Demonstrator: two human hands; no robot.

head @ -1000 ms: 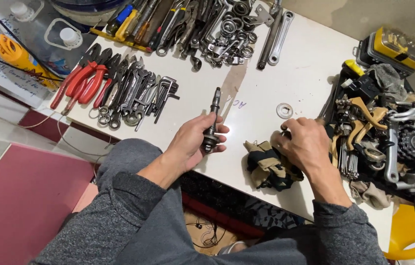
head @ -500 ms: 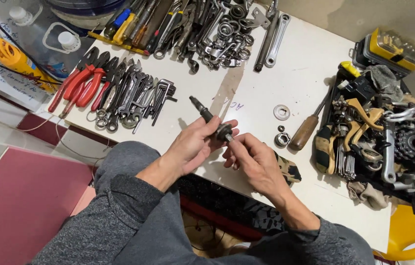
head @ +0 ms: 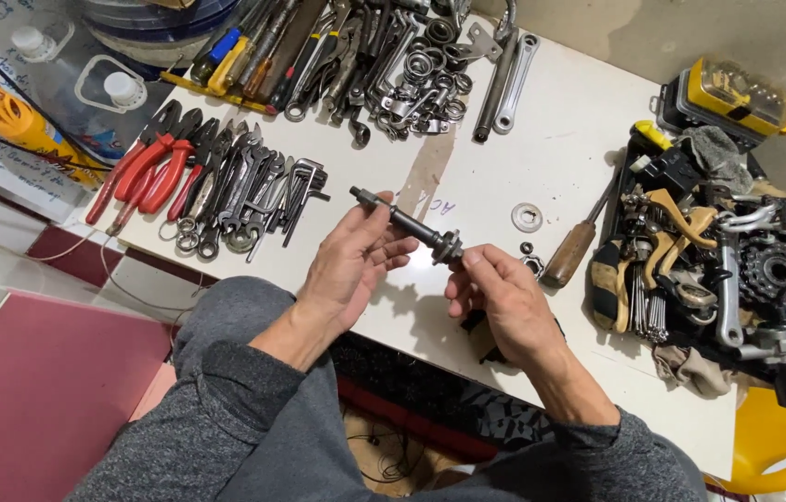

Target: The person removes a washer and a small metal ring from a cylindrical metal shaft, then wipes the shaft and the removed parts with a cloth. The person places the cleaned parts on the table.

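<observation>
Head cam, only view:

L hand holds a dark metal axle abt mid-shaft, thumb and fingers curled and pressed round it. Axle is tilted, one end up-left and free, other end down-right. It's held in the air over the white table, just above the near edge, not touching the top.

R hand pinches the down-right end, thumb and forefinger closed on the nut sitting on the shaft there. Rest of the fingers folded under; can't tell if they touch anything.

Around it, on the table:
- washer lying flat, just right of the axle, apart from it.
- wooden-handled tool near the R hand, handle end toward the person.
- red-handled pliers plus a row of spanners, left of the L hand, well apart.
- pile of wrenches and rings at the far edge.
- heap of bike parts w/ a cog set on the right side.
- yellow case far right corner.

Yellow jug sits below the table's right end. Both forearms in grey sleeves.
</observation>
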